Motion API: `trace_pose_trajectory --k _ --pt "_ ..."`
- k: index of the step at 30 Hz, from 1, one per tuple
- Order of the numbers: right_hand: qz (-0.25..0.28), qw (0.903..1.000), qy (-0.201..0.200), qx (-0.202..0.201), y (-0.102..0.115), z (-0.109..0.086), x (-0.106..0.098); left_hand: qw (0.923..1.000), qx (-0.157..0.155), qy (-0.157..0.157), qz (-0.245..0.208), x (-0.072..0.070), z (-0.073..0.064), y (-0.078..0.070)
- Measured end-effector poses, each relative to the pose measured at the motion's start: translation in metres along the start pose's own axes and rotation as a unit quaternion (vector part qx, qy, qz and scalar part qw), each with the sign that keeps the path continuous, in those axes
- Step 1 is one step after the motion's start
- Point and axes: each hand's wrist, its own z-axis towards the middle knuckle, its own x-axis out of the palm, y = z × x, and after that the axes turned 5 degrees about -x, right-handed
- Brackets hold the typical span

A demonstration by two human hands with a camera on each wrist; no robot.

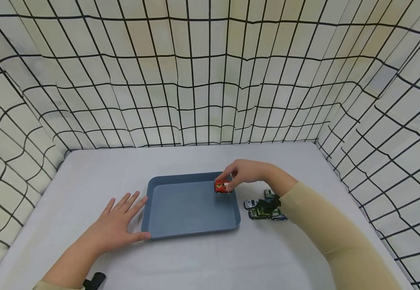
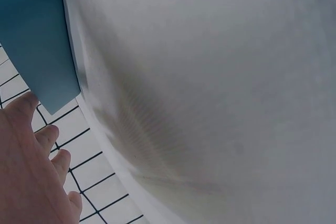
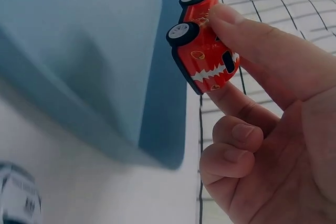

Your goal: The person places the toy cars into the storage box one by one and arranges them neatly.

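Between thumb and forefinger, my right hand pinches a red toy car above the far right corner of a blue-grey tray. In the right wrist view the red toy car shows its wheels and a white jagged stripe, and the other fingers of the right hand are curled in. My left hand lies with spread, straight fingers at the tray's left edge, its thumb and fingertips at the rim. The left wrist view has part of the left hand beside a tray corner.
Several toy cars, green, silver and blue, stand in a cluster right of the tray, partly hidden by the right wrist's dark strap. A white car shows in the right wrist view. A black grid net encloses the white table on three sides.
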Motion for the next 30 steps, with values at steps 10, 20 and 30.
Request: trace_pose_trajectory --k 10,20,30 --pt "-0.002 0.9999 0.009 -0.012 0.022 0.029 0.018 1.0000 0.002 -0.002 0.002 0.001 0.001 0.001" --pt "-0.008 0.9969 0.056 -0.054 0.038 0.066 0.051 1.0000 -0.004 -0.003 0.007 0.005 0.002 0.000" --pt "-0.065 0.9931 0.074 -0.063 0.059 0.091 0.082 0.9999 -0.008 -0.006 0.013 0.007 0.002 0.001"
